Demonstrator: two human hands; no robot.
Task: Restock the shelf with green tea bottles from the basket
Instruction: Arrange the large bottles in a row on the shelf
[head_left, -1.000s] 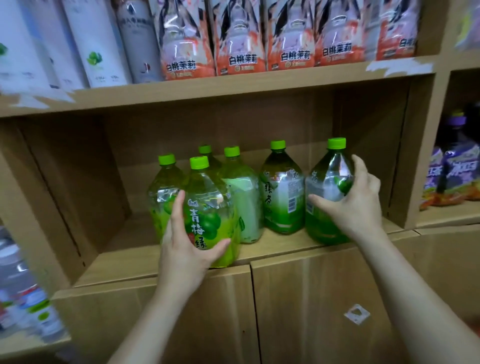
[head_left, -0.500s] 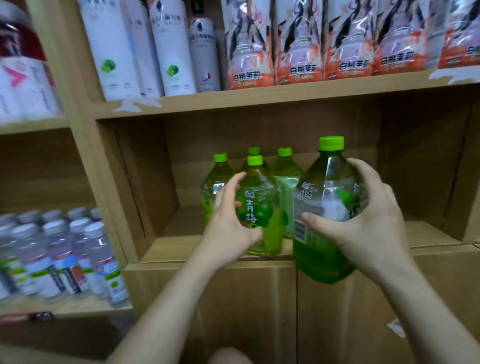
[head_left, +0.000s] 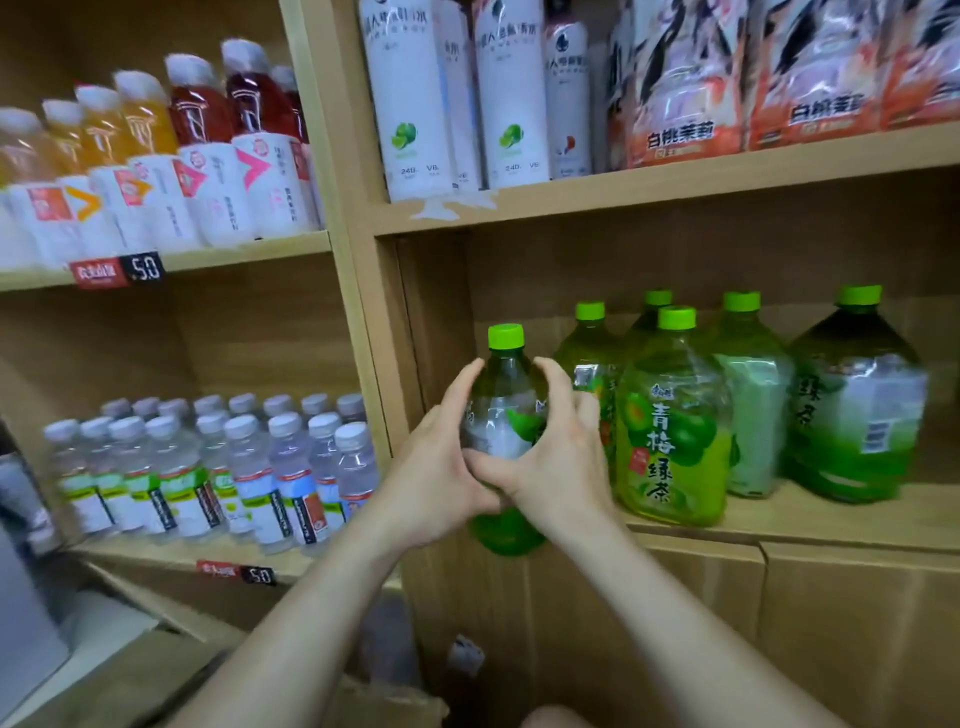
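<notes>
Left hand (head_left: 436, 470) has joined right hand (head_left: 558, 467) on the green tea bottle (head_left: 506, 415), all fingers (head_left: 551, 376) curled round it.

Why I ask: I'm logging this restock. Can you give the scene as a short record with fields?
held item: green tea bottle, green cap, upright, in front of the shelf's left end, not set down
left hand: grips the bottle's left side
right hand: grips the bottle's right side
shelf: five green-capped bottles standing, to the right of the held one
basket: not in view
left bay: small water bottles
</notes>
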